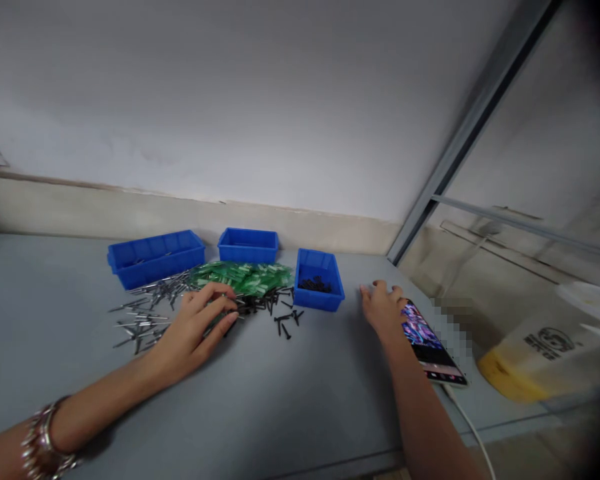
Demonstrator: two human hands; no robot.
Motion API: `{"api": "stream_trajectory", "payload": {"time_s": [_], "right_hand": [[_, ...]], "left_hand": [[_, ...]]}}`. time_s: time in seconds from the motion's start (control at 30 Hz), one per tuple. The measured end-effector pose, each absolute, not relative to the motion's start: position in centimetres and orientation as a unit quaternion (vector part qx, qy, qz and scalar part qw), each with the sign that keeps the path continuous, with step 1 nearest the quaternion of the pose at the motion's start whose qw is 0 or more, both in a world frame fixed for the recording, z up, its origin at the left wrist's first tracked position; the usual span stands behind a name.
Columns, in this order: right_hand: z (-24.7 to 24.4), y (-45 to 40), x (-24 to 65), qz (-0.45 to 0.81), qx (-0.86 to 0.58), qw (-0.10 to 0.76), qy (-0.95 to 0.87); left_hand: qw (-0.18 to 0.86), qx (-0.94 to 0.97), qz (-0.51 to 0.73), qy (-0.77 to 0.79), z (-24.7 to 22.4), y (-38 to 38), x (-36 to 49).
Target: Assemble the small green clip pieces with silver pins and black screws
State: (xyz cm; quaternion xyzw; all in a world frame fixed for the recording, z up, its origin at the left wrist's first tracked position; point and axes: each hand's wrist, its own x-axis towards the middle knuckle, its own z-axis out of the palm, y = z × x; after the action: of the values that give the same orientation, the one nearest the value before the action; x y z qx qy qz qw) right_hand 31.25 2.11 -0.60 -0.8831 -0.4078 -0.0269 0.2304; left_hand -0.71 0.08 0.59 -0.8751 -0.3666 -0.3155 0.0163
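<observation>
My left hand point(200, 327) reaches over the front of the pile, its fingers apart and bent down. It lies between loose silver pins point(143, 323) and black screws point(285, 325), touching the edge of the heap. Behind it lie small clear-green packets point(247, 277). My right hand point(383, 307) is low over the tabletop at the right, with its fingers spread and nothing visible in them. It is beside a smartphone point(425, 337) with a lit screen, partly covered by my hand and wrist. A blue bin point(319, 303) holding black screws stands left of my right hand.
A long blue bin point(160, 270) with a few pieces in it and another blue bin point(249, 253) stand behind the pile. A white cable point(473, 427) runs from the phone over the table edge. At the right is a plastic cup point(540, 353) with yellow contents, beside a metal frame point(470, 133).
</observation>
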Motion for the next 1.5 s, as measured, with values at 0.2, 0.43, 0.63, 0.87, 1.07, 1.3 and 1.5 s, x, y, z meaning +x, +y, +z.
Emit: {"api": "stream_trajectory", "payload": {"time_s": [0.2,0.43,0.63,0.87,1.07,1.3,1.5], "right_hand": [[0.4,1.9,30.7,-0.124,-0.837,0.3,-0.441],[2.3,0.9,24.8,-0.275,-0.567,0.425,-0.65],[2.4,0.5,18.3,-0.155,-0.396,0.347,-0.836],[0.6,-0.2,17.4,0.036,-0.365,0.367,-0.854],[0.8,-0.7,17.2,0.092,-0.361,0.382,-0.846],[0.9,-1.0,17.2,0.15,-0.349,0.419,-0.825],[1.0,-1.1,17.3,0.145,-0.345,0.421,-0.826]], "left_hand": [[0.006,-0.871,-0.327,-0.367,0.7,-0.1,-0.4],[0.001,-0.873,-0.313,-0.374,0.7,-0.2,-0.5],[0.012,-0.871,-0.322,-0.372,0.6,-0.1,-0.7],[0.007,-0.873,-0.325,-0.363,0.6,-0.1,-0.5],[0.015,-0.881,-0.321,-0.347,0.4,-0.2,-0.7],[0.004,-0.886,-0.302,-0.35,0.9,-0.5,-0.6],[-0.019,-0.883,-0.303,-0.359,1.2,-0.8,-0.5]]}}
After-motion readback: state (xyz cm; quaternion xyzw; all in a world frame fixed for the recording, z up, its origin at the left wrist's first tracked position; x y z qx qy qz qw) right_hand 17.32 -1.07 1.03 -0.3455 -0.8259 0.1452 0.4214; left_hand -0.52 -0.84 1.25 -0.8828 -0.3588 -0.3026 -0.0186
